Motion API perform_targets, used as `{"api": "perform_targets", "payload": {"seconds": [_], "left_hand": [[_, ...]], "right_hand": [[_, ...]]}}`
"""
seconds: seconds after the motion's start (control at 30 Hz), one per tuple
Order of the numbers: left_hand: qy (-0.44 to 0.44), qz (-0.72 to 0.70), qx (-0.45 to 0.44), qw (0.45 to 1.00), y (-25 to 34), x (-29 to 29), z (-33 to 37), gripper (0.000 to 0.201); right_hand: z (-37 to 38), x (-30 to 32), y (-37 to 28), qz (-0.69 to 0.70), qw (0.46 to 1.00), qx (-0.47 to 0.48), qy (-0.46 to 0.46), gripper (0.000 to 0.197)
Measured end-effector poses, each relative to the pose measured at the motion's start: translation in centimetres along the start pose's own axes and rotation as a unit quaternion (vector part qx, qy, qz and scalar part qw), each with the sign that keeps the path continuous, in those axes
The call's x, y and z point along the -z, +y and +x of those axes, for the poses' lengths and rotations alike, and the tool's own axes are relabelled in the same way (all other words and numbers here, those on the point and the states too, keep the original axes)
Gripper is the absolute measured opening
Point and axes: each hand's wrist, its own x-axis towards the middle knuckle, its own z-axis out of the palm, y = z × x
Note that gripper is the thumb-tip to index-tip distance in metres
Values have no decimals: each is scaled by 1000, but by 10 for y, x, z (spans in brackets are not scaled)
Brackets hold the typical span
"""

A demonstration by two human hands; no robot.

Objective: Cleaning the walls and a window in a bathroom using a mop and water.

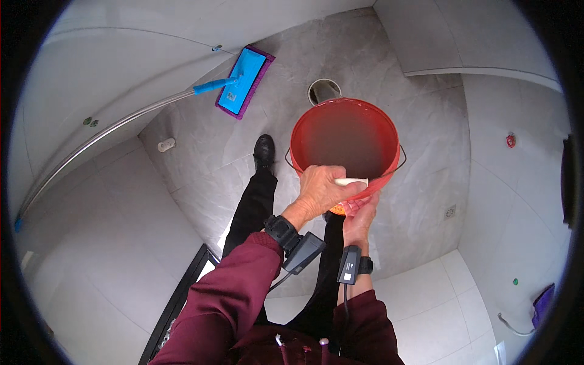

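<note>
A red bucket (389, 131) of murky grey-brown water (344, 140) is held in front of me, tilted away. Wrapped round the white grip (351, 181) of its wire handle, at the near rim, is my left hand (322, 188). My right hand (361, 218) presses from below against the bucket's near underside, its fingers partly hidden. Just past the far lip is a round white-rimmed pipe opening (313, 94) in the floor. Something grey, seemingly water from the lip, shows inside it.
A flat mop with a blue head (246, 79) and purple pad leans at the left wall on a long metal pole (115, 126). A short white pipe stub (166, 145) stands on the grey tiled floor (420, 176). A floor drain (450, 212) lies at right.
</note>
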Motion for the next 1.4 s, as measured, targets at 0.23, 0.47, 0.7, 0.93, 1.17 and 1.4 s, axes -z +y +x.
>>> {"api": "perform_targets", "payload": {"seconds": [0.23,0.47,0.7,0.93,1.17,1.4], "left_hand": [[17,6,-38,999,-3,-9,-10,35],[73,-18,-102,992,5,-8,-2,31],[69,-63,-80,992,0,-4,-3,27],[52,-69,-108,990,1,-5,-6,28],[51,-83,-85,992,-2,6,4,27],[40,-61,-129,989,-4,11,10,21]], "right_hand": [[9,29,10,8,999,8,-33,51],[29,77,19,35,995,-14,-93,56],[40,127,43,31,995,-13,-98,50],[28,123,47,33,992,0,-121,52],[32,104,41,34,991,-21,-126,52],[107,100,31,84,995,57,27,53]]}}
